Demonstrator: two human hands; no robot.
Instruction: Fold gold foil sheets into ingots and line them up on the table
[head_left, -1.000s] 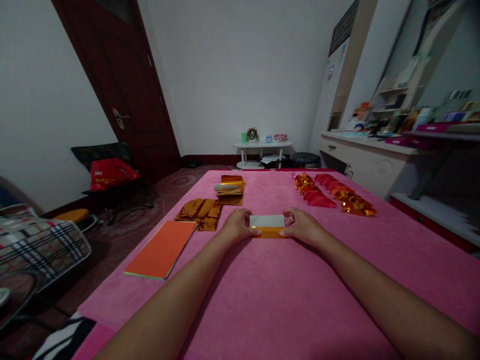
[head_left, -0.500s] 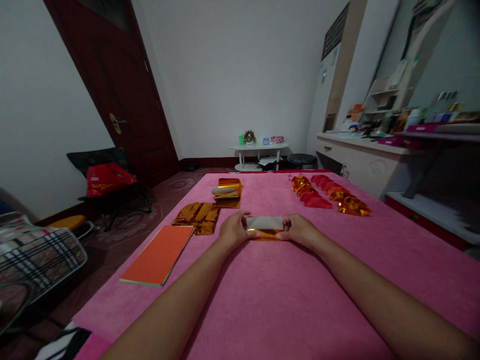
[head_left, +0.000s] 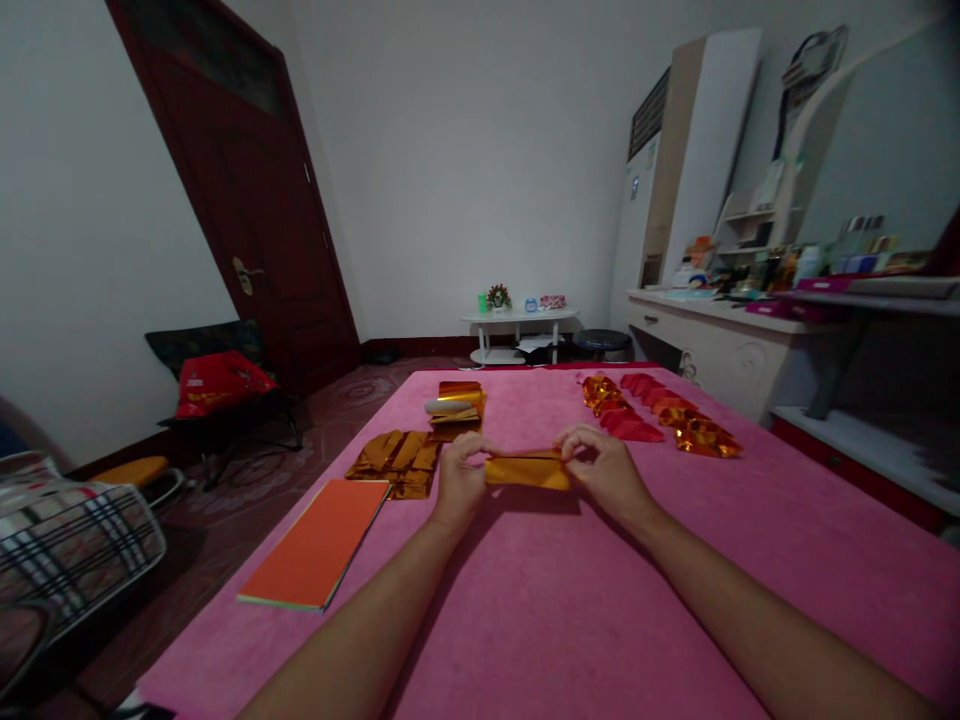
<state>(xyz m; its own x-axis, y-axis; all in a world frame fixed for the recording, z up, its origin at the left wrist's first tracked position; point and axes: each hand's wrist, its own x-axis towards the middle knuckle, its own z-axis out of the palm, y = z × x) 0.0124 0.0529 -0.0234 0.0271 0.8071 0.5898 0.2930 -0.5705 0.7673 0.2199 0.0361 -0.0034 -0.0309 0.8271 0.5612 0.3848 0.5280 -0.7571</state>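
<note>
A folded strip of gold foil paper [head_left: 527,472] is stretched between my two hands, a little above the pink cloth. My left hand [head_left: 463,480] pinches its left end, thumb against fingers. At its right end my right hand [head_left: 598,468] grips it the same way. Left of my left hand lie flat gold foil sheets [head_left: 397,462]. Behind them sits a pile of gold foil paper [head_left: 459,408], partly curled. An orange paper stack [head_left: 321,540] rests nearer, beside my left forearm. Two rows of folded red and gold foil pieces stand beyond my right hand.
The pink cloth [head_left: 600,610] covers the table. A small white table [head_left: 517,318] with a plant stands by the far wall. To the right is a dressing table [head_left: 720,325] crowded with bottles. A chair holds a red bag [head_left: 223,383] at left.
The foil strip has been lifted and turned, so its gold face shows where a pale face showed before. Both hands keep hold of it. My view has tilted up slightly.
</note>
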